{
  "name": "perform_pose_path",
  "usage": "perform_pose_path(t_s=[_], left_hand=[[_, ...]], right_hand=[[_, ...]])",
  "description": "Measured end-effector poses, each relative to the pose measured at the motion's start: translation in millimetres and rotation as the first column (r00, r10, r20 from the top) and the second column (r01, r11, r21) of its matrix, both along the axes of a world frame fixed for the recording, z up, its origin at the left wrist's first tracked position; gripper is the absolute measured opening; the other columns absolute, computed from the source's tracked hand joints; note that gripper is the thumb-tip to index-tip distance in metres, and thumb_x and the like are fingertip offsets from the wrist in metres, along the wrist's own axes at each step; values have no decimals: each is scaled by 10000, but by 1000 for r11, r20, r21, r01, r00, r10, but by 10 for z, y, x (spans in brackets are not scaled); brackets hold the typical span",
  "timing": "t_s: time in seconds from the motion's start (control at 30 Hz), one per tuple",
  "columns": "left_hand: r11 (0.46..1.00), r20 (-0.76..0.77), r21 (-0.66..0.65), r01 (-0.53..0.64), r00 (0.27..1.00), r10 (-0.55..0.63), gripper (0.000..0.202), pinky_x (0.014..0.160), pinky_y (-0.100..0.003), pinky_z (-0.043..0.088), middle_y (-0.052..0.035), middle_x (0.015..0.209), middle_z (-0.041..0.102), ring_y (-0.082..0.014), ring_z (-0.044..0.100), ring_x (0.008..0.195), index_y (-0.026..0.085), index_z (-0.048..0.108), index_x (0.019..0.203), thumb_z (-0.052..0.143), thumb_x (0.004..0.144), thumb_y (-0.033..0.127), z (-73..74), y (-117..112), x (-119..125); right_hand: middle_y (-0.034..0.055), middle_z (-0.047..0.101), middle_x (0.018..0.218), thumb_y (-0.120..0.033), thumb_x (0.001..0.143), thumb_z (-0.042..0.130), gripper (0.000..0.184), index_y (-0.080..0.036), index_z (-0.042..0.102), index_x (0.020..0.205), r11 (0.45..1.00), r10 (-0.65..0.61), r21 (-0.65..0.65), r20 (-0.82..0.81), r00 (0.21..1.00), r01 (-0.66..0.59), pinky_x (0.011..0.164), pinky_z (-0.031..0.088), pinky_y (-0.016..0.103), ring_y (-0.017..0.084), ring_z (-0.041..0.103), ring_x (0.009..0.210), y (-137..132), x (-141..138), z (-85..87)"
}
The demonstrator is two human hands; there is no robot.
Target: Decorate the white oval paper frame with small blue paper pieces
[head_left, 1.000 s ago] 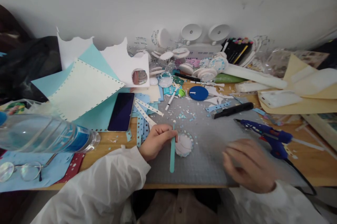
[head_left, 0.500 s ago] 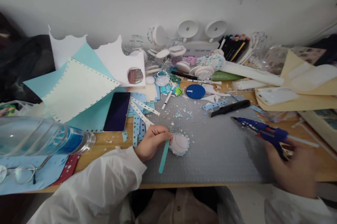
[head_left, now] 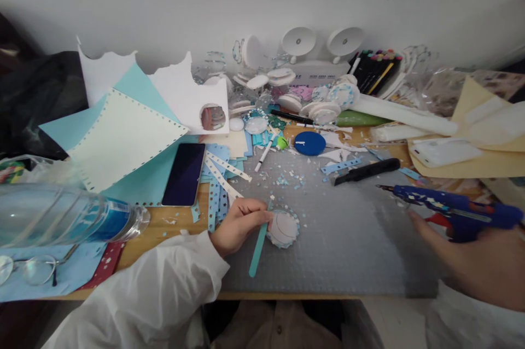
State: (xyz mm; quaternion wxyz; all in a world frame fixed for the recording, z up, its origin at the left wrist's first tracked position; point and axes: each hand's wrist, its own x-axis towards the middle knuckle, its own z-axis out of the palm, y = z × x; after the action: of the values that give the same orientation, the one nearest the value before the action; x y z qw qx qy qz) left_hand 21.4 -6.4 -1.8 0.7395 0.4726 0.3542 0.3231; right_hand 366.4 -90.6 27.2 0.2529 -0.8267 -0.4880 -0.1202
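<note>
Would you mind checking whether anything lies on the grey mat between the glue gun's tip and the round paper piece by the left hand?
Nothing visible does. The mat is bare between the glue gun in the right hand and the round paper piece, where the left hand holds a teal strip. The black knife lies farther back.

Cutting mat, lower middle of frame: grey, matt, fine grid texture. Strip in left hand: teal paper or card, matt. Round piece beside it: white paper, pale blue edge. Glue gun in right hand, right side: blue plastic, slightly glossy, speckled. Phone: dark glass, glossy. Bottle, left: clear plastic, shiny. Desk: light wood, smooth. Sleeves: white cloth, matt.
</note>
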Motion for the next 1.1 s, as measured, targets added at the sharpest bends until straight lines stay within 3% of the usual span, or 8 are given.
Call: perform_pose_path(t_s=[0.1,0.23,0.33,0.43,0.53,0.7,1.1], left_hand=[[1000,5,4,-8,1000,8,326,506,-252,232,15,467,452,-87,354,480,119,603,501,681,722,346,4,1,9],[1000,-2,15,-16,1000,16,323,497,-240,245,5,473,488,-88,380,480,118,598,497,668,725,335,13,9,12],[999,-24,42,-5,1000,6,329,493,-233,252,2,479,500,-87,390,481,115,601,506,660,740,338,-17,18,-1],[998,-54,51,22,998,-19,344,481,-228,243,8,473,481,-82,368,472,113,602,521,654,759,356,-64,27,-23],[997,-84,69,45,996,-39,364,482,-226,247,9,480,468,-84,365,481,112,606,536,647,778,381,-80,35,-43],[989,-126,101,108,988,-95,427,463,-236,213,27,468,386,-76,321,462,117,574,520,629,805,431,-16,51,-59],[981,-130,66,182,976,-173,447,459,-248,221,31,477,347,-81,302,460,135,516,513,601,821,447,85,34,-28]], right_hand=[[37,510,540,-399,594,746,299,-285,503,725,996,-90,-32,-110,990,87,390,317,330,240,504,443,180,-208,132],[42,519,554,-337,567,709,257,-241,482,641,990,-37,129,-120,992,53,490,377,341,252,562,541,490,-480,107],[37,534,569,-368,565,672,237,-225,507,658,960,138,262,-152,979,-95,550,434,353,238,563,561,691,-701,27],[42,594,661,-392,621,613,220,-214,547,732,888,349,370,-159,923,-272,608,487,365,232,591,618,807,-905,-98],[27,625,687,-341,654,618,190,-212,569,785,853,463,392,-264,846,-345,602,507,349,212,602,609,813,-1032,-291],[42,673,808,-311,679,659,250,-209,607,902,834,540,366,-386,748,-413,676,529,384,239,646,721,709,-1046,-525],[62,625,881,-329,712,623,268,-227,560,951,814,580,293,-348,737,-502,701,504,407,275,617,822,642,-1089,-438]])
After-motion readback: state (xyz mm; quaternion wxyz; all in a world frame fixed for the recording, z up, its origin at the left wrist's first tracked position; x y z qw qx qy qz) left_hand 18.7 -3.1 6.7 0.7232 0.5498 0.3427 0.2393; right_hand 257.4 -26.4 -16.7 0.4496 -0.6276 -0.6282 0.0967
